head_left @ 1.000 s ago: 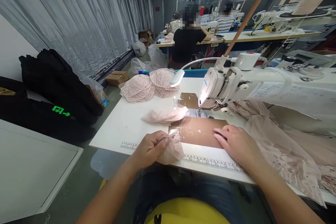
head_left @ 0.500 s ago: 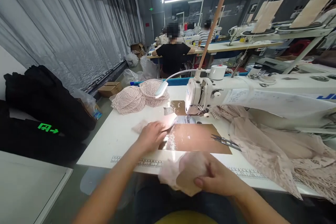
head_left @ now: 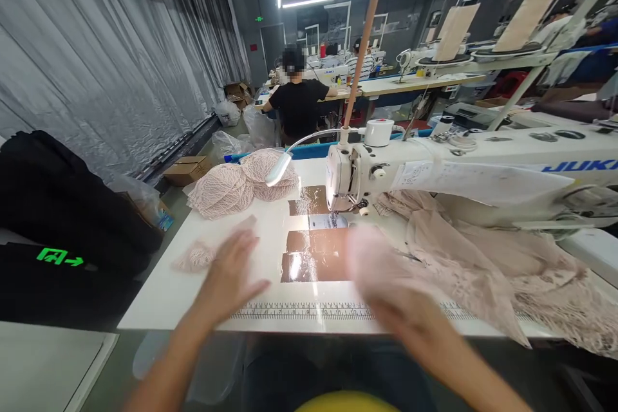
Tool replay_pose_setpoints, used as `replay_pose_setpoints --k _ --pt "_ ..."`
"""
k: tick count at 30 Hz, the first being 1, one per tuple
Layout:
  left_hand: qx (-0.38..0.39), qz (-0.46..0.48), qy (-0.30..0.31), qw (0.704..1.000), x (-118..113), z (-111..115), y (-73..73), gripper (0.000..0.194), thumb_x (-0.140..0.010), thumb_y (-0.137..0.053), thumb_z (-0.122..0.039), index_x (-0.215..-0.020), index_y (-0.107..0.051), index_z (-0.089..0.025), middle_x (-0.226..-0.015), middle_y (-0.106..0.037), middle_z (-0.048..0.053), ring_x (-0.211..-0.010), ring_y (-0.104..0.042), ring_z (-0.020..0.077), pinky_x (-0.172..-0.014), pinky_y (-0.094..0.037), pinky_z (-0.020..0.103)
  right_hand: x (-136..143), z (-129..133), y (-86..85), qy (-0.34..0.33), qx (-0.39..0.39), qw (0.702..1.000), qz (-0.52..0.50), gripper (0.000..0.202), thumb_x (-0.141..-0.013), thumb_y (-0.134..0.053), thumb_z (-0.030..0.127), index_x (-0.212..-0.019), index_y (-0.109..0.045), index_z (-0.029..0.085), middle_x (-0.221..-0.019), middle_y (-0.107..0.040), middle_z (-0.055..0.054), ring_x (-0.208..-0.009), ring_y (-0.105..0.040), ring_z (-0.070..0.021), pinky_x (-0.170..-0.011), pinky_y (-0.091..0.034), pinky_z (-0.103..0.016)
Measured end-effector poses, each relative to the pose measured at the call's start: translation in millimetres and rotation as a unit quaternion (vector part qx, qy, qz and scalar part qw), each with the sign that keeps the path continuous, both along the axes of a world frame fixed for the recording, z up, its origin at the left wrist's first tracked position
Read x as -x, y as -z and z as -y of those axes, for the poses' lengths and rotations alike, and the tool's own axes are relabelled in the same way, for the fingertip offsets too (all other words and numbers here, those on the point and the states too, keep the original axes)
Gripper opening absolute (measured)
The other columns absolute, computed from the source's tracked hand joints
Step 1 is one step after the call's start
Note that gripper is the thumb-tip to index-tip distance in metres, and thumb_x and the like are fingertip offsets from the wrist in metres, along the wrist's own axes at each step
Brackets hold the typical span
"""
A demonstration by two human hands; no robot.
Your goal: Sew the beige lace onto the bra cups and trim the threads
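My left hand (head_left: pixel 232 277) is over the left part of the white sewing table, its thumb spread away from its stretched fingers. Just left of it lies a small piece of beige lace (head_left: pixel 193 259), partly behind the fingers. My right hand (head_left: pixel 403 302), smeared by motion, grips a pale pink fabric piece (head_left: pixel 374 257) above the brown plate (head_left: pixel 313 264) on the tabletop. The fabric's shape is blurred. Beyond both hands stands the white sewing machine (head_left: pixel 352 174), its needle area lit. Thread snips (head_left: pixel 410 256) lie partly hidden right of the pink piece.
Lace-covered cups (head_left: pixel 219 190) are stacked at the table's far left, by a bendable lamp (head_left: pixel 279 169). Beige lace fabric (head_left: pixel 449 257) drapes over the right side beneath the machine arm. A printed ruler (head_left: pixel 309 313) runs along the front edge. A person (head_left: pixel 299 103) sits ahead.
My left hand has moved left, away from the needle area, and its fingers have spread. My right hand has carried the pink fabric piece forward from the table's front edge. The view has shifted right.
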State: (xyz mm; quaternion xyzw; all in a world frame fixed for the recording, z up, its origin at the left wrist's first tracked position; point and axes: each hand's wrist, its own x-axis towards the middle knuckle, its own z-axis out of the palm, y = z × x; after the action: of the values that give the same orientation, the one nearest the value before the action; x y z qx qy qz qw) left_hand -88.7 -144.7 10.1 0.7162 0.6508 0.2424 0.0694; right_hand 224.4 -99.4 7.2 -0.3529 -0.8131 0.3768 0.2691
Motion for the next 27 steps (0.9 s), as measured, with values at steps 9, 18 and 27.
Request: replay_pose_setpoints --k 9,18,27 --pt "0.145 0.27 0.092 0.947 -69 19 0.5 0.029 -0.08 -0.055 -0.021 -0.108 -0.064 -0.021 -0.096 -0.068 0.004 -0.089 -0.062 0.0209 -0.08 -0.047 0.026 25 21 -19.3 -0.02 -0.211 0.972 -0.102 0.016 -0.072 -0.051 0.008 -0.08 -0.047 0.021 -0.071 -0.054 0.001 -0.057 -0.048 -0.0105 -0.051 -0.034 -0.02" --pt "0.283 0.442 0.251 0.814 -69 36 2.8 0.055 -0.082 -0.052 -0.055 -0.121 -0.058 -0.017 -0.101 -0.065 0.013 -0.087 -0.061 0.0263 -0.079 -0.05 0.035 13 9 -7.5 -0.018 0.12 0.982 -0.148 0.02 -0.079 -0.063 0.033 -0.071 -0.055 0.017 -0.068 -0.055 0.0 -0.061 -0.048 -0.0117 -0.056 -0.038 -0.023" --pt "0.207 0.417 0.21 0.86 -92 7 1.8 0.092 -0.062 -0.077 -0.046 -0.141 -0.034 -0.025 -0.139 -0.041 0.012 -0.12 -0.044 0.0307 -0.1 -0.038 0.039 25 19 17.1 -0.186 0.496 0.799 -0.285 0.03 -0.074 -0.072 0.038 -0.077 -0.063 0.01 -0.068 -0.058 -0.001 -0.059 -0.051 -0.0082 -0.057 -0.04 -0.02"
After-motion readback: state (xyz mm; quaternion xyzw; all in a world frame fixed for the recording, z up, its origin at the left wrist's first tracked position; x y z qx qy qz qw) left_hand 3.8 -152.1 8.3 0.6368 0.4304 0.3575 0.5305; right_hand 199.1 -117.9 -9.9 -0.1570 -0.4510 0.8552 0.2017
